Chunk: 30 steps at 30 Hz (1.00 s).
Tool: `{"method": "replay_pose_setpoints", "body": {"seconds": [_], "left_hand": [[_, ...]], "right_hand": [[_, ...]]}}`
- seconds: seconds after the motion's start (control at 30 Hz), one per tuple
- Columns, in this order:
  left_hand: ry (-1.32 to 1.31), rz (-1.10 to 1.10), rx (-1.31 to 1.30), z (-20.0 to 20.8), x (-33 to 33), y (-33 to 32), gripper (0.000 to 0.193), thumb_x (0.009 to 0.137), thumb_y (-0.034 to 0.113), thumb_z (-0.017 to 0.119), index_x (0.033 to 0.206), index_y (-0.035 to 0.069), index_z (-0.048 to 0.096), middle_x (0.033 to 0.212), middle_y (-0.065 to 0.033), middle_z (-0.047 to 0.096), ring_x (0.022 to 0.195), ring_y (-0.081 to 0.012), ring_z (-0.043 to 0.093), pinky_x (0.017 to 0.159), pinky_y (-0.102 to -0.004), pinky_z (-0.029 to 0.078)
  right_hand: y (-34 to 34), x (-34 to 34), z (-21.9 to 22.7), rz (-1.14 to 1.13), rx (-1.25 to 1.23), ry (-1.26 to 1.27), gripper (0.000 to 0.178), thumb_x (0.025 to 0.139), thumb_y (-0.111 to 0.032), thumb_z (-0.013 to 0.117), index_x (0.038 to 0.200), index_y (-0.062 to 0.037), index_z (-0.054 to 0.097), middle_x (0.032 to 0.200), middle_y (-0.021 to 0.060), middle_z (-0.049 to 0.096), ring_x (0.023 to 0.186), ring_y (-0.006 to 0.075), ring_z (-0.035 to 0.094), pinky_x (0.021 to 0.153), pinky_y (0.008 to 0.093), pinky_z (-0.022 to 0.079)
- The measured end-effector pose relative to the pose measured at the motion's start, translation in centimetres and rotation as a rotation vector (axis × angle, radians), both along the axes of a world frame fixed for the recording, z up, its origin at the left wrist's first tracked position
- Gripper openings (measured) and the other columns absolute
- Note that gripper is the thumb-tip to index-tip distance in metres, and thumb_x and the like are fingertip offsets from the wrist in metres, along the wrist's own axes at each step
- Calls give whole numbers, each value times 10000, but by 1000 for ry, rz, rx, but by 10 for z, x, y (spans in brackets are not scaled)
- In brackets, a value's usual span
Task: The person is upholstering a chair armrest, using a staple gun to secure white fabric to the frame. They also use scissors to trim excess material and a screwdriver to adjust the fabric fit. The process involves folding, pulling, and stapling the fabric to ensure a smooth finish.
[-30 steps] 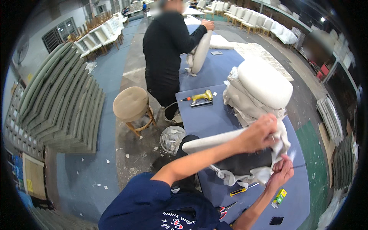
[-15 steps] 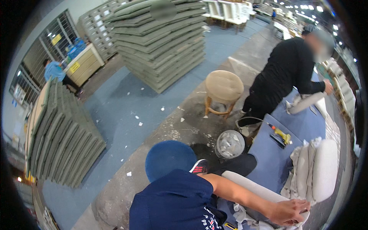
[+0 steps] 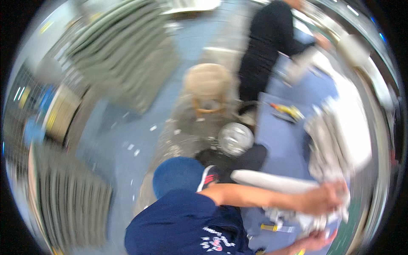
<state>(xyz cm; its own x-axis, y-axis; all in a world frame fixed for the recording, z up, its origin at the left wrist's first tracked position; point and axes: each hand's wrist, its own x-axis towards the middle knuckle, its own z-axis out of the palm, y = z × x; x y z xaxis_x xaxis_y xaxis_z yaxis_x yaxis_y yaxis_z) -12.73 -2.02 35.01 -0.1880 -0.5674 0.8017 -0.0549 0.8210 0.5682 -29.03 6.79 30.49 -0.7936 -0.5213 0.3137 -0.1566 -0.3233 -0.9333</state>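
A long, pale padded piece [image 3: 272, 180] lies across the blue work surface, bunched light fabric [image 3: 312, 220] at its right end. My left hand [image 3: 325, 198] is closed on the fabric at that end, its fingers curled and blurred. Below it, my right hand [image 3: 316, 241] reaches in from the lower edge with fingers stretched out, close to the fabric; whether it touches is unclear. A yellow-handled cutter [image 3: 272, 228] lies on the surface between the padded piece and my right forearm.
More pale padded pieces [image 3: 329, 144] lie farther along the blue table [image 3: 282, 146], near a yellow tool [image 3: 289, 111]. A person in black [image 3: 265, 46] works beyond. A bucket of scraps [image 3: 236, 139], a beige stool [image 3: 208, 80] and stacked grey-green panels [image 3: 127, 55] stand on the floor.
The view has swung, so the surroundings sit farther left and are blurred. My right hand has come into view at the lower edge. My left hand stays at the padded piece's end.
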Motion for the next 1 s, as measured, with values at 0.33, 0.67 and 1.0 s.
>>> {"method": "replay_pose_setpoints", "body": {"seconds": [0.33, 0.67, 1.0], "left_hand": [[-50, -4, 128, 17, 21, -50, 203, 925, 229, 744, 933, 29, 710, 1294, -169, 427, 1258, -323, 417, 1108, -512, 335], [58, -304, 445, 21, 22, -43, 263, 1006, 262, 663, 965, 8, 718, 1297, -128, 415, 1240, -211, 370, 1078, -396, 337], [-13, -279, 344, 25, 15, -29, 273, 980, 260, 685, 900, -1, 697, 1284, -159, 422, 1284, -260, 397, 1160, -490, 298]], "right_hand": [[-12, 24, 49, 300, -219, 280, 175, 821, 13, 587, 906, 17, 740, 873, 57, 642, 748, 114, 538, 665, 227, 407], [-32, 59, 64, 440, -62, 20, 252, 983, -73, 671, 1226, -18, 707, 1061, 30, 616, 640, 9, 431, 563, 189, 364], [-46, 57, 55, 359, -122, 32, 202, 862, -24, 793, 1052, -10, 727, 733, -3, 689, 641, 37, 585, 567, 214, 462]]}}
